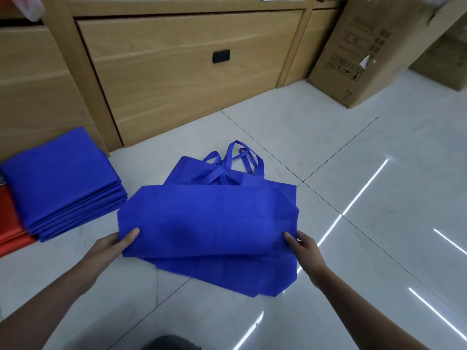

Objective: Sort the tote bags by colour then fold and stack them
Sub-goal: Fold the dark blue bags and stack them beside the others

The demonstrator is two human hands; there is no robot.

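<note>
Centre of scene, near: blue non-woven fabric tote bag (207, 218), doubled over into a wide band, raised slightly above the glossy white tiled floor (353, 173).

Left hand (113, 245) at the near left corner of the band: thumb on top, fingers out of sight beneath, pinching the fabric edge.

Right hand (305, 251) at the near right corner: thumb laid on top, remaining fingers hidden under the cloth, pinching likewise. Both forearms reaching in from the near edge.

Directly beneath the held bag: loose pile of flat blue tote bags (227, 271) on the tiles, corners showing near and right, blue strap handles (235, 160) spilling out at the far side.

Left, just apart from the held bag: stack of folded blue tote bags (63, 178), squared, several layers high. Under and beside it at the far-left edge: red-orange fabric (10, 233), only partly in view.

Far: light wooden cabinet (189, 72) with a large drawer front and a small black recessed pull (221, 56). Far right: tall brown cardboard box (366, 46) standing on the floor against the cabinet.

Near bottom edge: dark rounded object (171, 343), too cut off to identify.
</note>
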